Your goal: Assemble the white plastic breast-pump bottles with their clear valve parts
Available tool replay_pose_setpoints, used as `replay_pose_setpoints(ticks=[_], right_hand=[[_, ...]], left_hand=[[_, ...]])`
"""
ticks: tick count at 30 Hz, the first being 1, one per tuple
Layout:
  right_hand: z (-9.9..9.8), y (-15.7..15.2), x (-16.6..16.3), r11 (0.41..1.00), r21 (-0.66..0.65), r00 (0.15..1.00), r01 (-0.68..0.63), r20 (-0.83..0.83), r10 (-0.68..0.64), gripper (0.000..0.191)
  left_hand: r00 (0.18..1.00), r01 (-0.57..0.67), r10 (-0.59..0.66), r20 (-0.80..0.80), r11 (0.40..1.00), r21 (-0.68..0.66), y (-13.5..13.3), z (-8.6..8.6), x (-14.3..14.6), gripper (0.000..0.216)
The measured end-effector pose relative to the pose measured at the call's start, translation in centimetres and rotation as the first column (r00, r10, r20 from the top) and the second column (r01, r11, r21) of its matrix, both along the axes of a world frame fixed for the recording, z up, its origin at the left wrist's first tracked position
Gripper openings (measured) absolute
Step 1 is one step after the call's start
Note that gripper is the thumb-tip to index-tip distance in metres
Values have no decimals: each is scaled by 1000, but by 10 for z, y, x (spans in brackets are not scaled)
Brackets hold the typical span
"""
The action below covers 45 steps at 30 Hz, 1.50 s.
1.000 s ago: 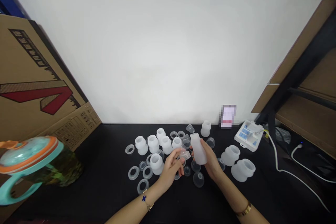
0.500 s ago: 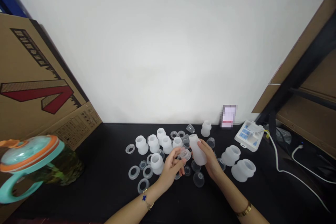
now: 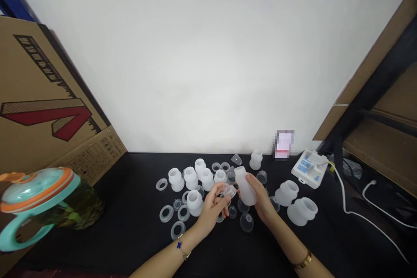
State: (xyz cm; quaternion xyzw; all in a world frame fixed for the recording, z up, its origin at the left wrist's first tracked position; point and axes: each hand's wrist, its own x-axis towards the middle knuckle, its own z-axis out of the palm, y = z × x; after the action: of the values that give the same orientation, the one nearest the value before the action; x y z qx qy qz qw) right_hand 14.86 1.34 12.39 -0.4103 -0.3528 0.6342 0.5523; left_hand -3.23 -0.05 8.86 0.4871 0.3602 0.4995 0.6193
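Note:
My left hand (image 3: 213, 206) pinches a clear ring with a bottle nipple (image 3: 230, 190) set in it. Its side with threads faces right, towards the bottle. Fingers of my right hand (image 3: 260, 193) wrap round a milky translucent baby bottle (image 3: 246, 187), tilted with its open neck up and to the left. Ring and bottle are apart by a small gap. Behind and left of my left hand, several white bottles (image 3: 194, 202) stand open. Loose collar rings (image 3: 166, 213) lie left of them. Clear dome caps (image 3: 246, 222) and nipples (image 3: 232, 212) are scattered below and between my hands.
Two bottles (image 3: 301, 211) lie tilted at the right, and another bottle (image 3: 256, 159) stands near the wall. A white power strip (image 3: 309, 168) with cables sits at the back right. A teal-lidded jug (image 3: 74, 204) and a cardboard box (image 3: 42, 82) occupy the left.
The ring with the nipple has turned slightly in my left fingers, its threaded side now more towards the bottle. My right hand and the bottle have hardly moved.

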Motion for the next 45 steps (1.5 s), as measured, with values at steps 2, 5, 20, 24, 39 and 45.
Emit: replay_pose_setpoints(ticks=[2,5,20,24,39,45], right_hand=[[0,0,0,1000,0,1000,3,5,-3,45],[0,0,0,1000,-2,1000,-3,15,3,44],[-1,-1,-3,999,48,992,-25,122,19,45],[-1,-2,-4,993,105,988,-55,150,39,43],[-6,-4,-2,967,217,931,-132,362,46,41],[-6,-6,-1,960,225,900,-168,431,57,41]], left_hand=[[1000,-6,6,-2,1000,-8,0,0,0,51],[1000,-15,15,3,1000,-7,0,0,0,52],[989,-135,134,55,991,4,-4,-1,-2,58],[987,-149,148,62,989,17,-5,-1,-3,55],[980,-198,196,40,979,53,-6,8,-3,50],[983,-183,182,26,982,42,-6,3,-4,50]])
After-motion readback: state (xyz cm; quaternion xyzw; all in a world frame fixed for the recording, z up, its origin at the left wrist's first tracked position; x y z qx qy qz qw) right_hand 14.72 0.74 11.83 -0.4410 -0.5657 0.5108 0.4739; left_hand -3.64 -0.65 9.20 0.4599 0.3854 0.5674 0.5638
